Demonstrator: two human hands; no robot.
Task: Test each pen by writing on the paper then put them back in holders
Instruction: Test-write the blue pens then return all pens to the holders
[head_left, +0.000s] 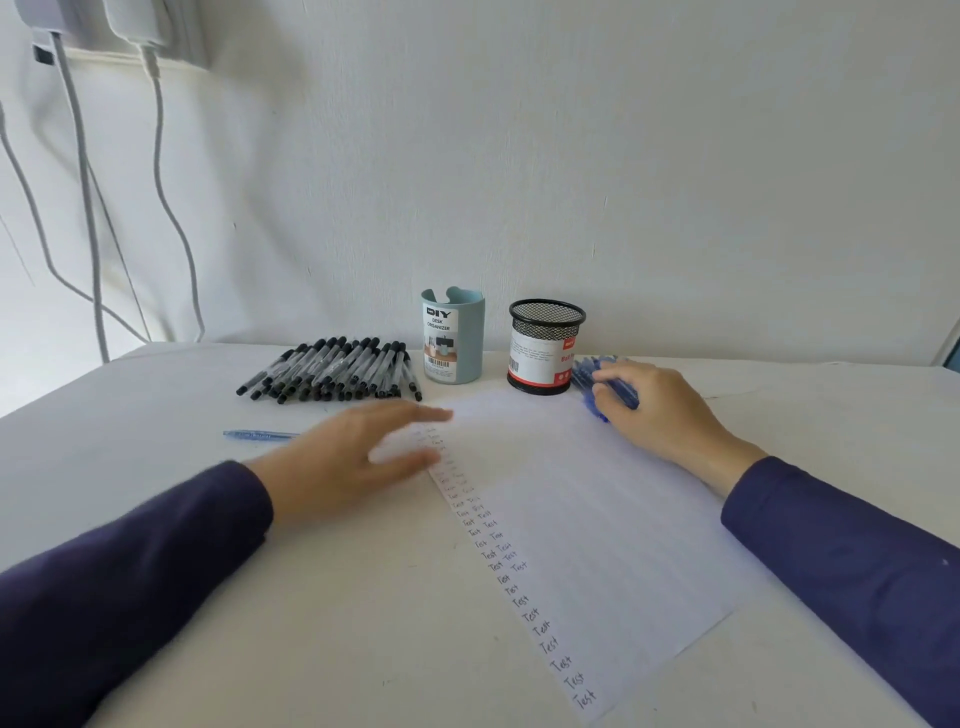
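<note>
A white sheet of paper (582, 509) lies on the table, with a column of "Test" words down its left side. My left hand (358, 457) is blurred, its fingers straight over the paper's upper left corner. My right hand (660, 410) rests on a pile of blue pens (597, 376) right of the black mesh holder (545, 345), fingers curled over some of them. A light blue holder (453, 338) stands left of the mesh one. A pile of black-capped pens (337, 371) lies further left. One blue pen (257, 435) lies alone near my left hand.
The white table (363, 623) meets a white wall at the back. Several white cables (83, 208) hang down the wall at the far left, from plugs in the top corner. My dark blue sleeves (130, 571) reach in from both lower corners.
</note>
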